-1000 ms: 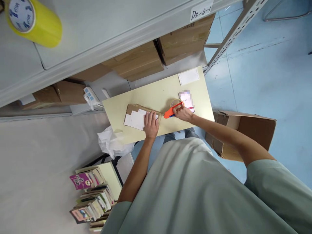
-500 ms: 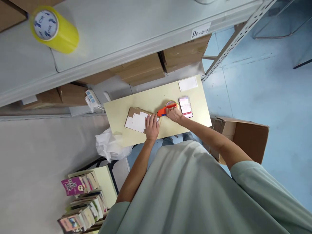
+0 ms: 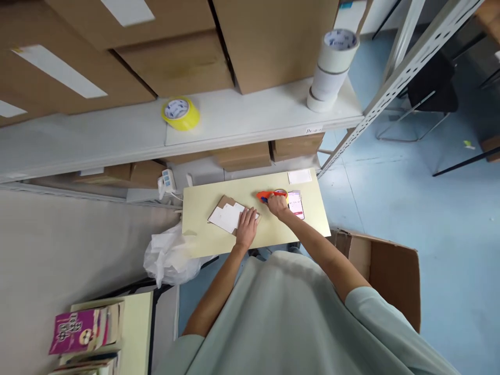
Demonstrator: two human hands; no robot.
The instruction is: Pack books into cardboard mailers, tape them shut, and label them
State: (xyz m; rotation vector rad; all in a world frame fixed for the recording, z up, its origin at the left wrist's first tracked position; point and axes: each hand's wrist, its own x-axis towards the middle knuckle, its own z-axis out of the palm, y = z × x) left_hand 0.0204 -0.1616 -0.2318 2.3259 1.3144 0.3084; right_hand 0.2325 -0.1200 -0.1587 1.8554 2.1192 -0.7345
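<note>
My left hand (image 3: 247, 227) lies flat, fingers spread, on the right end of a flat brown cardboard parcel (image 3: 225, 204) with white labels (image 3: 227, 217) on it, on a pale yellow table (image 3: 219, 240). My right hand (image 3: 278, 204) is closed round an orange tape dispenser (image 3: 269, 196), just right of the parcel. A pink and white card (image 3: 296, 204) lies beside that hand.
A white slip (image 3: 299, 176) lies at the table's far right corner. A shelf (image 3: 117, 136) above holds cardboard boxes (image 3: 164, 62), a yellow tape roll (image 3: 180, 113) and stacked white rolls (image 3: 331, 67). An open carton (image 3: 385, 271) stands on the blue floor, right. White plastic bag (image 3: 167, 257) and books (image 3: 84, 329) at left.
The view has tilted up, showing the upper shelf. My right hand brought the orange dispenser left toward the parcel's edge. My left hand stayed on the parcel.
</note>
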